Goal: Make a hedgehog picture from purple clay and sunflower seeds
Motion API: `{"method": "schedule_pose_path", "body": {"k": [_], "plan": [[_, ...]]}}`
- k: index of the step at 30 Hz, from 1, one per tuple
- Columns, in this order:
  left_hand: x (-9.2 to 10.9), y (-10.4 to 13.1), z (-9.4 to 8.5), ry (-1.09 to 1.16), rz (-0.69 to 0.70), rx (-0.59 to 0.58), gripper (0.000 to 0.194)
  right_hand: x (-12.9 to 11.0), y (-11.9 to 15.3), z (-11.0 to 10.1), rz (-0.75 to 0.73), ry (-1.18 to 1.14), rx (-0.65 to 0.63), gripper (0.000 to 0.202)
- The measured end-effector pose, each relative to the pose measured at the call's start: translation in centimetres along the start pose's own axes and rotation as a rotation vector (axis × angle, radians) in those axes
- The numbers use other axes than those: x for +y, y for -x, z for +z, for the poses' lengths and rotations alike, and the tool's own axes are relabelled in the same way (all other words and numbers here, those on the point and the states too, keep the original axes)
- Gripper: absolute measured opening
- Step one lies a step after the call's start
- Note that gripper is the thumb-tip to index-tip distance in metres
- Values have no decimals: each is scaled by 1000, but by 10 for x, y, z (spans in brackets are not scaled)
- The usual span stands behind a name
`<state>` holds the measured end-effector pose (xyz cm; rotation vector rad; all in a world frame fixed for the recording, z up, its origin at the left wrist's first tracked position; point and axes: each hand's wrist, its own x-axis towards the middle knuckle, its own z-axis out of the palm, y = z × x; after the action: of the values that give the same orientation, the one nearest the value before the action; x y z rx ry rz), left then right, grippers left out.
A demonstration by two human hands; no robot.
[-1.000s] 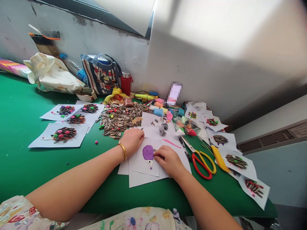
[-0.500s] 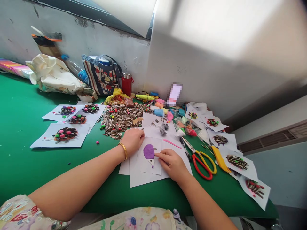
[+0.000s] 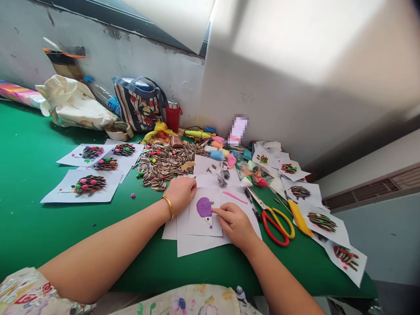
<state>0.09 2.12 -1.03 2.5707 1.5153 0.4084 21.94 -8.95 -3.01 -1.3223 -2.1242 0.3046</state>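
A sheet of white paper [image 3: 197, 225] bears a flat purple clay shape [image 3: 204, 207] with a small white pointed face [image 3: 208, 222] below it. One grey seed [image 3: 211, 203] sticks out at the clay's right edge. My right hand [image 3: 234, 222] reaches in from the right, its index fingertip at the clay's edge just below that seed; whatever is under the fingertips is hidden. My left hand [image 3: 180, 192], with a gold bangle at the wrist, rests curled on the paper's upper left. A small dark tip shows at its fingers, too small to name.
Sunflower seeds [image 3: 164, 164] lie heaped beyond my left hand. Scissors [image 3: 277, 221], a pink clay tool [image 3: 234, 197] and a yellow cutter [image 3: 299, 217] are at the right. Finished seed hedgehogs on paper [image 3: 88, 184] lie left and right. Bags [image 3: 139, 105] stand against the wall.
The sheet with the purple shape has turned slightly, its white face swinging a little to the right. Both hands stay nearly in place, the right fingertip still at the clay's edge.
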Motion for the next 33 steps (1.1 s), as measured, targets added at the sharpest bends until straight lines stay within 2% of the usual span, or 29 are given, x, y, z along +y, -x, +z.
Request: {"method": "schedule_pose_path", "body": {"k": [4,13,18,21,23,26,28,33], "plan": [[-1,0,1,6,-2,14,16,8,0,0,23,-14,54,32],[1,0,0,12,-19,6,16,4,-2,2,53,67,-15,30],[-1,0,0,50,-34,2,15,12,-4,-6,131,1,84,34],[-2,2,1,83,-33,25,21,24,-10,-18,196,196,131,31],[-1,5,0,88,-21,57,25,32,-16,-25,214,370,73,27],[3,10,-4,80,47,115,22,38,-28,-30,199,572,-80,18],[8,15,-6,89,152,117,18,38,-36,-31,191,663,-154,18],[21,25,-7,171,443,44,19,37,-47,-28,182,734,-203,14]]}}
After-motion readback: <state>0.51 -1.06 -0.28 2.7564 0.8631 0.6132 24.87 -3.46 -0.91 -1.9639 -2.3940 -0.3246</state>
